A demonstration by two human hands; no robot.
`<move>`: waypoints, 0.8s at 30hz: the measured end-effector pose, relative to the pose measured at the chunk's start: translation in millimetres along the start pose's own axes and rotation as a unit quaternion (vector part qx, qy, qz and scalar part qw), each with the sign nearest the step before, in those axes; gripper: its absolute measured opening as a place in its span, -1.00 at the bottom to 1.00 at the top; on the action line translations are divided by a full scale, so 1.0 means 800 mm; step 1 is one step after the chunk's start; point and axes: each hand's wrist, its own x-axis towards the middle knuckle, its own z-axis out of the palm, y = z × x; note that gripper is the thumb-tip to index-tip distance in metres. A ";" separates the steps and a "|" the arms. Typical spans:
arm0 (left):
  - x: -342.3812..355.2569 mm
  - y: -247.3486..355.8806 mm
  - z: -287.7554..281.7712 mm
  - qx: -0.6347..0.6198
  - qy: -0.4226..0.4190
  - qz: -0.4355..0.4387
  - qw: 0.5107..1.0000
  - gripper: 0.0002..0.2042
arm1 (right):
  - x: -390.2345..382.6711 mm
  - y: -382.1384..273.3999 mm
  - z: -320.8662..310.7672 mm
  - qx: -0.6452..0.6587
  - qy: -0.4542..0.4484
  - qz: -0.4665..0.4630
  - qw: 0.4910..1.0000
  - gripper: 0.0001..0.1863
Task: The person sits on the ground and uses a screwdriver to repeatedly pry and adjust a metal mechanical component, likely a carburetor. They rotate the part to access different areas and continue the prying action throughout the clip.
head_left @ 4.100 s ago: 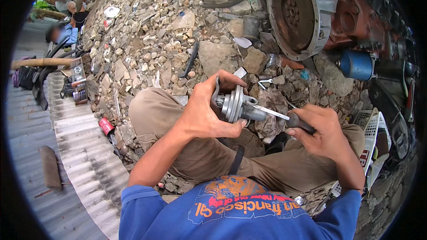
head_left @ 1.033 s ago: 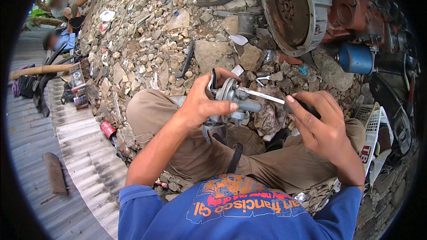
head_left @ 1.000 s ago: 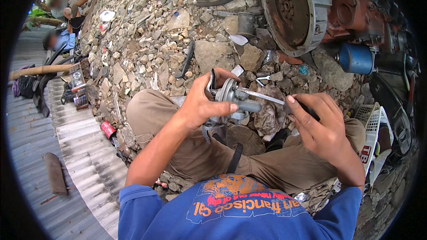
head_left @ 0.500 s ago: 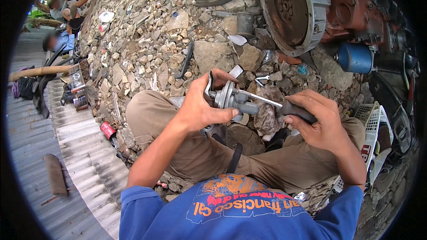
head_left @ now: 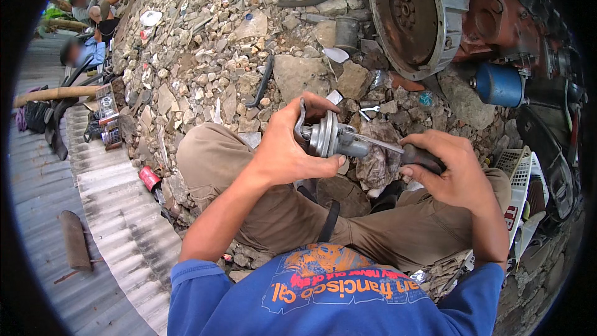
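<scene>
My left hand is wrapped round a grey metal fuel pump with a round flanged body and a curved lever, holding it above my lap. The thumb lies along its near side; the palm hides part of the body. A dark-handled screwdriver is in my right hand, gripped between thumb and fingers. Its steel shaft points left onto the pump, and the tip's exact seat cannot be made out. Below the shaft, a dirty crumpled rag lies on the stones.
A small spanner rests on the rubble beyond the rag. An engine with a large flywheel and a blue filter stands at far right. A white plastic basket is beside my right knee. Corrugated sheets lie left; two people sit far left.
The pump has shifted slightly right and down, and its angle has changed a little. The screwdriver's shaft now slopes less steeply. Both hands keep their holds.
</scene>
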 end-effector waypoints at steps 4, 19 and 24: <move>-0.001 0.002 0.000 0.051 0.008 0.010 0.999 -0.39 | 0.006 -0.009 -0.016 0.065 0.035 0.176 0.982 -0.69; -0.003 0.028 0.034 0.019 -0.036 0.042 0.998 -0.45 | 0.031 -0.004 0.049 0.039 0.135 -0.153 0.978 -0.71; -0.009 0.027 0.034 -0.010 -0.036 0.021 0.999 -0.43 | 0.031 -0.007 0.057 0.035 0.143 -0.172 0.974 -0.73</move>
